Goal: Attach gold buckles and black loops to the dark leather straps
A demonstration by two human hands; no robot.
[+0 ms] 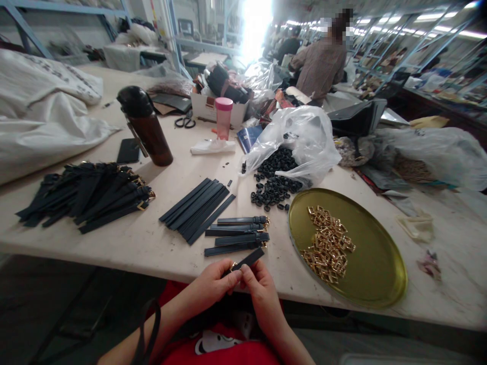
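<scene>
Both hands meet at the table's front edge around one dark strap with a gold buckle. My left hand pinches the strap close to the buckle. The thumb and fingers of my right hand grip the strap beside it, and its free end sticks up to the right. Just beyond the hands lie several buckled straps in a row. Farther left is a stack of plain dark strips. To the right, a round gold tray holds a heap of gold buckles.
Small black loops spill from a clear plastic bag. A large pile of buckled straps lies at left. Behind stand a brown bottle and a pink cup, near scissors and a phone. A person stands farther back.
</scene>
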